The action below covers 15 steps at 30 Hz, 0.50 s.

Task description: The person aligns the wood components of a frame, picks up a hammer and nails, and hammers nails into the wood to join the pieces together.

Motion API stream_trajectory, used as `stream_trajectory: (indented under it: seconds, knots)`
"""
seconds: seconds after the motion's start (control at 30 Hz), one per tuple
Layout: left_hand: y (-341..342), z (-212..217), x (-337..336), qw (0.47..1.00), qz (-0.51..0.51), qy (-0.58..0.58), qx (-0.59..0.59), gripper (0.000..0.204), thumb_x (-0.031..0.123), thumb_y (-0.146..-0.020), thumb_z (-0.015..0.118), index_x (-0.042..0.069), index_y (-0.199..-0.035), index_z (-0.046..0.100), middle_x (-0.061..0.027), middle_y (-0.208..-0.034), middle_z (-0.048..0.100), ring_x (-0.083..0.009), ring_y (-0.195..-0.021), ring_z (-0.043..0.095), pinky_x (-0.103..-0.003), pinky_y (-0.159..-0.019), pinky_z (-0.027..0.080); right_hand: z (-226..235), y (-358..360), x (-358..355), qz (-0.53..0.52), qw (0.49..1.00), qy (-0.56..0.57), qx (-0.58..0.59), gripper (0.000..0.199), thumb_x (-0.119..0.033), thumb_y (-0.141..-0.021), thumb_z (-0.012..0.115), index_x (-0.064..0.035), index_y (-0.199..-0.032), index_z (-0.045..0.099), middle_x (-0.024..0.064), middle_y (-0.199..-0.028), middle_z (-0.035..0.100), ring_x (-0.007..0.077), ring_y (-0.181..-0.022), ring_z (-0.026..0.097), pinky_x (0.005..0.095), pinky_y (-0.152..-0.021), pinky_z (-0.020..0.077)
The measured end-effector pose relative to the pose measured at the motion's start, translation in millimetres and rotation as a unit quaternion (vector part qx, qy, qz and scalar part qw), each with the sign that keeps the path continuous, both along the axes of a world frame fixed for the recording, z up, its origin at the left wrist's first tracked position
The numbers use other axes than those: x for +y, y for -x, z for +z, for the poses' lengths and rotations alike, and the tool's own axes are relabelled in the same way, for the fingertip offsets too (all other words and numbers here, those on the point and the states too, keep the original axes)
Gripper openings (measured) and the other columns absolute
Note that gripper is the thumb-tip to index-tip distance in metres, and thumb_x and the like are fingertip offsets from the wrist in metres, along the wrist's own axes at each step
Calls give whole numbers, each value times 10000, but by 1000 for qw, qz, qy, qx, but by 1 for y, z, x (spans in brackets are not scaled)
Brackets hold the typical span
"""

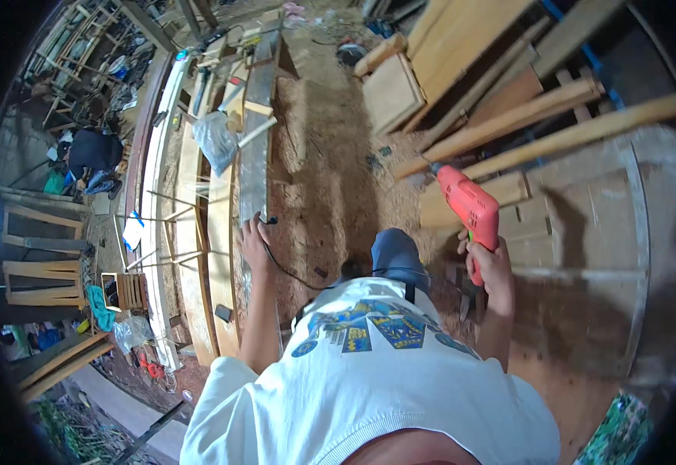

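White shirt (384, 387) closest. Red drill (470, 203) up in the air, right grip (492, 267) wrapped round its handle; probably hefty, stiff, best taken there. Black cord (285, 271) looks limp; left grip (254, 239) half-curled by its end at desk's (255, 182) right edge, hold unclear. Desk: rough boards, plastic bag (215, 141). Dirt floor (330, 155), timber (520, 120) around.

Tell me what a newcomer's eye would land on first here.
Probably the bright red drill, gripped in the right hand right of centre. Next, the white shirt with its blue and yellow print, filling the lower middle. Then perhaps the crumpled clear plastic bag on the boards at upper left, beyond the left hand.
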State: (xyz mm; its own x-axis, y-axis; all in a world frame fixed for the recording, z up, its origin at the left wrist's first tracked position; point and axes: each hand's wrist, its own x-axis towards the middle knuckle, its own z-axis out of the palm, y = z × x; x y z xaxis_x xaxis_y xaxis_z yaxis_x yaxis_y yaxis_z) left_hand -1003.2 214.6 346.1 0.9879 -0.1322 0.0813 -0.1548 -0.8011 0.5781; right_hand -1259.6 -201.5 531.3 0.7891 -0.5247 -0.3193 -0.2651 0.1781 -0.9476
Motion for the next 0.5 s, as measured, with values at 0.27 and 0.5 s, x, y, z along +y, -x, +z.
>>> stream_trajectory:
  seconds: [0.27, 0.5]
  knots:
    - [-188, -35, -84, 715, 309, 555, 291, 823, 744, -1025, 226, 107, -1459, 513, -150, -1070, 709, -248, -867, 640, -418, -780, 496, -45, -225, -135, 43, 978, 122, 167, 173, -154, -833, 651, -56, -971, 686, 20, -628, 594, 90, -441, 525, 299, -408, 387]
    - [-327, -47, -142, 775, 295, 519, 207, 767, 717, -1035, 291, 103, -1315, 656, -58, -960, 702, -144, -715, 602, -292, -661, 455, -24, -478, -237, 192, 940, 171, 226, 165, -141, -842, 630, 4, -903, 681, 30, -584, 573, 100, -436, 534, 295, -406, 400]
